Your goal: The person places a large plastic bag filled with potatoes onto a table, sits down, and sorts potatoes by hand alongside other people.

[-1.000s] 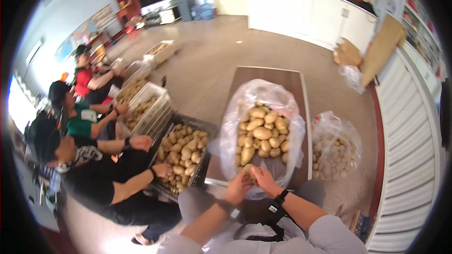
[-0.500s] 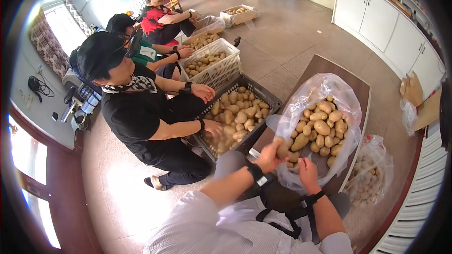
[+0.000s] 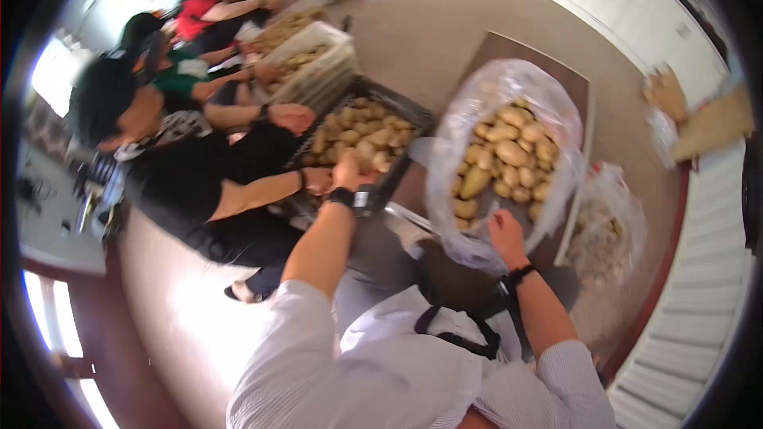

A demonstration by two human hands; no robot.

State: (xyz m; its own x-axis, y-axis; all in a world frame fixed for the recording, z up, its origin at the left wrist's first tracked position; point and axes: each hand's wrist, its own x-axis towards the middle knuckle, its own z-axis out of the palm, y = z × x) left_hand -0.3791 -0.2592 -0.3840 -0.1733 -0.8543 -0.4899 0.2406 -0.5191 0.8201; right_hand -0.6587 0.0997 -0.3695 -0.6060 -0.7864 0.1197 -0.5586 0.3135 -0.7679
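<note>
Left hand [image 3: 347, 171] is over potatoes [image 3: 362, 129] in a black plastic crate [image 3: 406, 152], grip obscured by blur. Right hand [image 3: 507, 236], fingers curled, hold indeterminable, is at the clear plastic bag [image 3: 443, 147] of potatoes on the brown table [image 3: 412, 184].

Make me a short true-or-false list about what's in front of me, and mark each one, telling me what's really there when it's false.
1. Your left hand is over the rectangular black plastic crate. True.
2. Your right hand is at the near side of the open clear plastic bag. True.
3. The bag is filled with green apples. False: it holds yellow-brown oval potatoes.
4. The bag lies on the brown rectangular table. True.
5. The crate stands to the right of the table. False: it stands to the left.
6. Both your wrists are bare. False: each wears a dark band.
</note>
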